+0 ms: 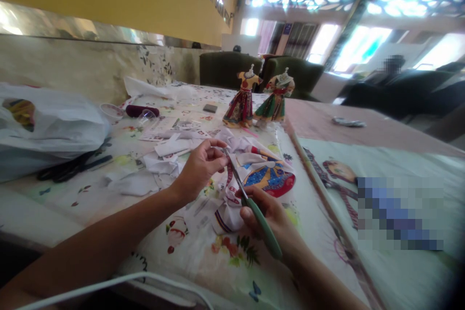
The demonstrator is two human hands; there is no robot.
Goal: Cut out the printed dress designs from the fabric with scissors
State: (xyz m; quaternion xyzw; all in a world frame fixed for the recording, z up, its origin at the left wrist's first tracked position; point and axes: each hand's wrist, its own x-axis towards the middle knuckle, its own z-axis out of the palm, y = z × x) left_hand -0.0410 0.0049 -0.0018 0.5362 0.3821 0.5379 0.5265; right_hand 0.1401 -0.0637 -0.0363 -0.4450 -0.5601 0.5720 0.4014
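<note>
My right hand (271,213) is wrapped round a pair of scissors (264,230) with green handles, its blades pointing up and away towards my left fingertips. My left hand (203,167) is closed in a pinch at the blade tips, on the upper end of a red-and-white patterned strip (229,177). Whether the blades touch the strip is too blurred to tell. Just beyond lies a blue, yellow and red printed fabric piece (267,174) with a white backing. Beneath my hands is a crumpled white piece with a dark striped edge (228,218).
White scraps (163,150) lie left of my hands on the floral tablecloth (145,225). Two small dresses on stands (240,101) are at the back. A white plastic bag (54,131) sits at the left, with black-handled scissors (69,169) beside it. A white cable (127,278) crosses the front.
</note>
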